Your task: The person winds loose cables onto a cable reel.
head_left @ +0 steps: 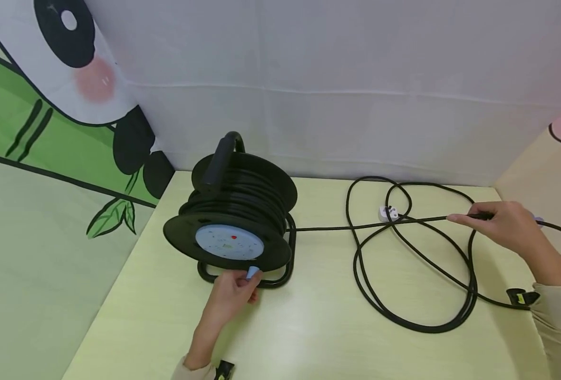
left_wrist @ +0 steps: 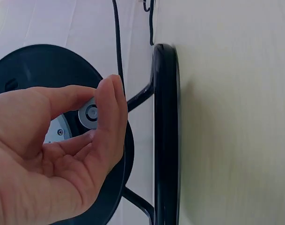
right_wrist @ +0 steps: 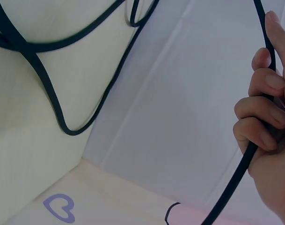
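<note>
A black cable reel (head_left: 242,206) with a light-blue socket face (head_left: 230,242) stands on a black tube frame (head_left: 285,274). My left hand (head_left: 233,293) pinches the small light-blue crank knob (head_left: 252,272) at the lower edge of the reel's front disc. In the left wrist view thumb and fingers (left_wrist: 112,112) curl round that knob (left_wrist: 88,114). From the reel the black cable (head_left: 328,229) runs taut to the right. My right hand (head_left: 508,224) grips this cable, its fingers (right_wrist: 261,110) wrapped about it in the right wrist view.
Loose loops of cable (head_left: 415,328) lie on the pale table (head_left: 318,327) between the reel and my right hand. A white plug (head_left: 387,213) sits among them. Behind the table hangs a pale cloth backdrop (head_left: 337,126), and a printed sheet (head_left: 71,158) covers the left side.
</note>
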### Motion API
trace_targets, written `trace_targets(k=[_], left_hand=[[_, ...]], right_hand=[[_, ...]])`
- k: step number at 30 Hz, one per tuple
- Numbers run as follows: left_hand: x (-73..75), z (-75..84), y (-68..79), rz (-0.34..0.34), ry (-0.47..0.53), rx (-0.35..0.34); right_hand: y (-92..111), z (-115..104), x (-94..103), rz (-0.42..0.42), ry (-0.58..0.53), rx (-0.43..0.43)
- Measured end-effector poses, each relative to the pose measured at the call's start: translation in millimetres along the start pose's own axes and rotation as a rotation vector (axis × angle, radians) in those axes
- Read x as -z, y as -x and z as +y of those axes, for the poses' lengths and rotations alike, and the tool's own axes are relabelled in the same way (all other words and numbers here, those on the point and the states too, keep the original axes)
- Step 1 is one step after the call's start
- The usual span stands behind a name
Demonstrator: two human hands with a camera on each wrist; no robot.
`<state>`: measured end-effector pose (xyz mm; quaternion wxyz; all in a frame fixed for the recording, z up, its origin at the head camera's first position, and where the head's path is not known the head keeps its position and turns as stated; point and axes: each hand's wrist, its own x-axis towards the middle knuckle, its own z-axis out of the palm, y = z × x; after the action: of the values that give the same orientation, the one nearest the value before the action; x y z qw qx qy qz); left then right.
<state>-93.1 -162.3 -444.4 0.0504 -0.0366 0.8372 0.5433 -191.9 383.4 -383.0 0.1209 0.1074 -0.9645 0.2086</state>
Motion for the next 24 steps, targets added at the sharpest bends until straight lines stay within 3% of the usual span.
trace_targets(k=[11,18,24], left_hand=[[22.9,-17.0,-0.1,0.062,0.100,0.049],[42.3,-22.8,-2.4,0.110,0.107,0.125],[60.3,-23.3,0.0,0.148,0.129,0.138]], right_hand=[[5,7,-20.4,-0.023,0.008,0.019],[8,3,-23.9,-0.025,0.017,0.031],[9,1,-24.1,-0.004,0.047,0.059]])
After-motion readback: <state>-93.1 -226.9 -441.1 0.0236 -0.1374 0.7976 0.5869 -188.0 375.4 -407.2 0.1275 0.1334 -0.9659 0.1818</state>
